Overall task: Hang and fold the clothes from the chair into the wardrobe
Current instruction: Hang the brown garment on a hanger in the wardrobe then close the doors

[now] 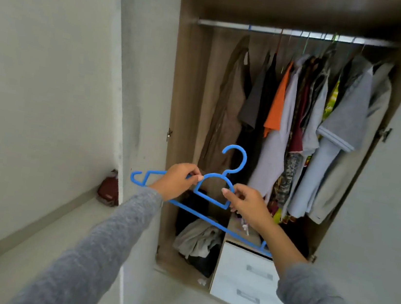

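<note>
- A person's left hand and right hand each pinch a bright blue plastic hanger on either side of its central arch, hook upward, frame tilted down to the right.
- The hands hold the hanger before the open wardrobe, below its rail of hung shirts.

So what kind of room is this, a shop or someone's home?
Most likely a bedroom at home: an open wardrobe with mixed shirts on its rail, a white drawer unit beside a heap of unfolded clothes, and the left hand and right hand holding a blue hanger.
</note>
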Motion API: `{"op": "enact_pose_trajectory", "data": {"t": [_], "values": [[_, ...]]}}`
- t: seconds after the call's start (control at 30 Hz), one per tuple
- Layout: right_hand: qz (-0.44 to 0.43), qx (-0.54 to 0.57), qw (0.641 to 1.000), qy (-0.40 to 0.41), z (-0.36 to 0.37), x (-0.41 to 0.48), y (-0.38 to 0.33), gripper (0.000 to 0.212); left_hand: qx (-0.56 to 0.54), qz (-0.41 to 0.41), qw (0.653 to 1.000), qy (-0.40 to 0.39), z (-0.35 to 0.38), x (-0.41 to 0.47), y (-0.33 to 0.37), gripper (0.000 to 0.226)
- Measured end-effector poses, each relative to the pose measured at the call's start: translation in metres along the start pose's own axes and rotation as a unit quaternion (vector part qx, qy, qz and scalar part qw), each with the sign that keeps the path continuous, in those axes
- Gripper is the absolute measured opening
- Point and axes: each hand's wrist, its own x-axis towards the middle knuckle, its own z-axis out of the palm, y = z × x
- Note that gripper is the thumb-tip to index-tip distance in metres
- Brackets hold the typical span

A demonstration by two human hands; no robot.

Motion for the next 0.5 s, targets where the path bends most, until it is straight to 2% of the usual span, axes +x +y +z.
{"op": "enact_pose_trajectory", "data": {"t": [0.13,0.2,0.33,0.5], "values": [[0.003,0.035,0.998,-0.048,0.052,-0.036,-0.009,0.032,0.008,-0.062,0.998,0.013,-0.012,-0.076,-0.023,0.012],[0.004,0.09,0.994,-0.069,0.081,-0.045,-0.028,0.03,0.011,-0.089,0.996,0.016,-0.024,-0.109,-0.035,0.011],[0.0,0.193,0.97,-0.15,0.142,-0.055,-0.074,0.025,0.004,-0.136,0.99,0.048,-0.057,-0.172,-0.055,0.009],[-0.023,0.237,0.932,-0.274,0.227,-0.056,-0.15,0.016,0.004,-0.228,0.969,0.096,-0.129,-0.26,-0.096,0.011]]}}
